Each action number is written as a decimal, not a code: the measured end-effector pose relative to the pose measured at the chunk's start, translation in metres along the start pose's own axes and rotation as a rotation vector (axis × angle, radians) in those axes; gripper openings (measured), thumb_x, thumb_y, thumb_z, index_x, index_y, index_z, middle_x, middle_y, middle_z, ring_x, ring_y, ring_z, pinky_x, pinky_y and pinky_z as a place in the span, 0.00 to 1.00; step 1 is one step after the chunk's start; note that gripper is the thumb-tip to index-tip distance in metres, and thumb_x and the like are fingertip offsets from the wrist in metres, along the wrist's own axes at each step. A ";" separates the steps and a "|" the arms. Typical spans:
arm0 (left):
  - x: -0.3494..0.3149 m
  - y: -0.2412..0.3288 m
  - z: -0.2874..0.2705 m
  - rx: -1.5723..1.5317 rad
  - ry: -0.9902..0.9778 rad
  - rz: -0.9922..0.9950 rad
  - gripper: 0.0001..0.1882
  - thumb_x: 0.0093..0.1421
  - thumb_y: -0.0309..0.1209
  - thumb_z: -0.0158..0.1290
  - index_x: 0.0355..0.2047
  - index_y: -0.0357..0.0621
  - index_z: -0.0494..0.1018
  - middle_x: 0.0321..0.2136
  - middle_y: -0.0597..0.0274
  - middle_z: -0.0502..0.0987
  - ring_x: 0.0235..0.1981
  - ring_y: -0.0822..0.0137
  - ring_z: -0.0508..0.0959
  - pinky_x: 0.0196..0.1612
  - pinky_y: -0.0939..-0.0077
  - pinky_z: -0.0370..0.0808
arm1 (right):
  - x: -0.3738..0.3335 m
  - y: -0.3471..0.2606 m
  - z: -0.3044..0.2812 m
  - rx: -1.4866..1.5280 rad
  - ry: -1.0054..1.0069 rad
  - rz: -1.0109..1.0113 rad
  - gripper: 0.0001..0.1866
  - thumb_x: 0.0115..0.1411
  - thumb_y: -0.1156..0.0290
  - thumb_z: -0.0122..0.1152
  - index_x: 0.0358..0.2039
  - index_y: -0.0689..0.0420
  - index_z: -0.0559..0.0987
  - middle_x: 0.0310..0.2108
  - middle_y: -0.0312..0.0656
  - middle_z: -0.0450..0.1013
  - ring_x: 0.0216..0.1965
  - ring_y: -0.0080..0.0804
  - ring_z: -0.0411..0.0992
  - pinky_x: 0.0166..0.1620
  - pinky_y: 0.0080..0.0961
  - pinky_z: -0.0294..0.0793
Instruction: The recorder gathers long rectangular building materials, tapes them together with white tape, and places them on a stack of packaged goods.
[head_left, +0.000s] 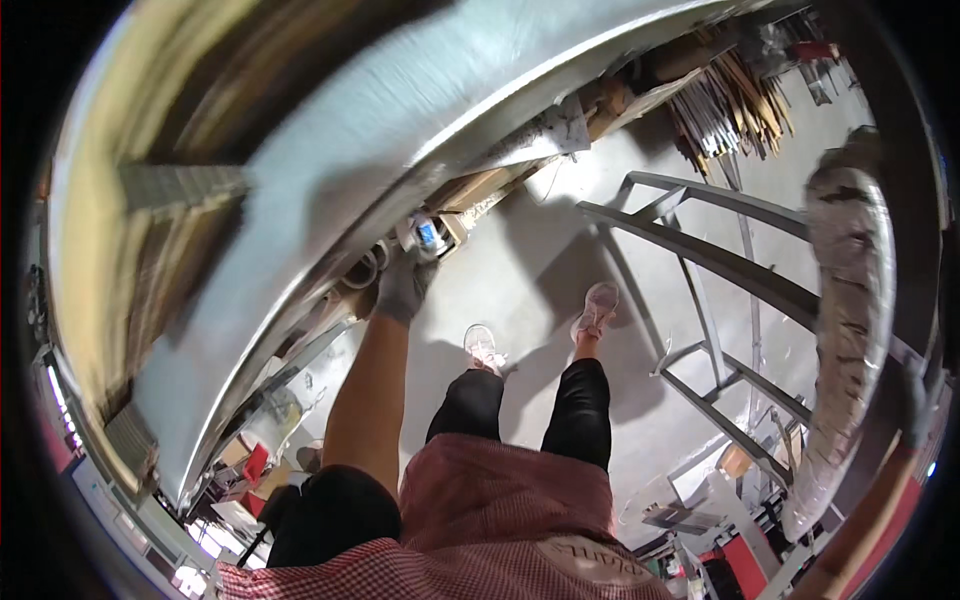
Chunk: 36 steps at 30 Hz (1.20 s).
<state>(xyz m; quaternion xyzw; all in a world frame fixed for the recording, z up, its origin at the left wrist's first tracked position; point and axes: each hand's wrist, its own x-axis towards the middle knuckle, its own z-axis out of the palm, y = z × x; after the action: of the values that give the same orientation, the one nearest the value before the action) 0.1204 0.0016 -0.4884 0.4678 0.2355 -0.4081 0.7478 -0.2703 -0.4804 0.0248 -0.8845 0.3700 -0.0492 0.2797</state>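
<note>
My left hand (402,288), in a grey glove, reaches under the edge of a pale worktable (370,130). It is beside a white item with a blue label (427,233) and pale rings like tape rolls (366,268) on the shelf below. Its fingers are in shadow, so whether they grip anything does not show. At the far right rim my right hand (914,400), also gloved in grey, is dim and blurred. It is nearest to a dark upright part and a long bundle wrapped in clear plastic (852,290); its fingers cannot be made out.
A grey metal frame (700,240) stands on the floor to the right. Rods and wooden strips (735,105) lie bundled at the far right. Stacked boards (130,270) rest on the worktable at left. My feet are on the grey floor (525,265) between worktable and frame.
</note>
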 end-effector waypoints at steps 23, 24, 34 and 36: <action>-0.381 0.103 0.473 1.019 -0.925 0.635 0.28 0.67 0.48 0.37 0.25 0.35 0.71 0.27 0.55 0.72 0.31 0.64 0.73 0.37 0.73 0.70 | 0.058 -0.113 0.006 0.849 -0.941 -0.402 0.20 0.64 0.56 0.54 0.39 0.62 0.78 0.35 0.39 0.73 0.37 0.29 0.68 0.50 0.30 0.63; -0.390 0.104 0.485 0.977 -0.861 0.635 0.22 0.67 0.43 0.39 0.26 0.36 0.70 0.26 0.57 0.70 0.30 0.66 0.72 0.36 0.74 0.70 | 0.061 -0.110 0.005 0.869 -0.880 -0.527 0.19 0.63 0.55 0.55 0.34 0.61 0.79 0.27 0.36 0.73 0.30 0.28 0.67 0.46 0.32 0.64; -0.353 0.109 0.558 0.651 -1.011 0.398 0.29 0.72 0.40 0.25 0.20 0.38 0.68 0.23 0.57 0.77 0.26 0.66 0.75 0.38 0.72 0.72 | 0.095 -0.095 -0.032 1.040 -0.645 -0.669 0.11 0.54 0.63 0.64 0.29 0.58 0.80 0.27 0.35 0.74 0.34 0.29 0.72 0.68 0.44 0.42; -0.343 0.120 0.580 0.763 -0.991 0.320 0.29 0.71 0.41 0.26 0.21 0.37 0.69 0.24 0.57 0.77 0.29 0.65 0.75 0.41 0.72 0.72 | 0.101 -0.090 -0.034 1.076 -0.616 -0.558 0.11 0.54 0.62 0.64 0.29 0.58 0.80 0.27 0.35 0.75 0.35 0.29 0.72 0.67 0.44 0.43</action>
<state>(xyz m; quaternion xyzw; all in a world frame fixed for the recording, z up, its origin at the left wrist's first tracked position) 0.0122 -0.3536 0.0864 0.4863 -0.3720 -0.5141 0.6007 -0.1509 -0.5141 0.0891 -0.6581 -0.0446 -0.0425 0.7504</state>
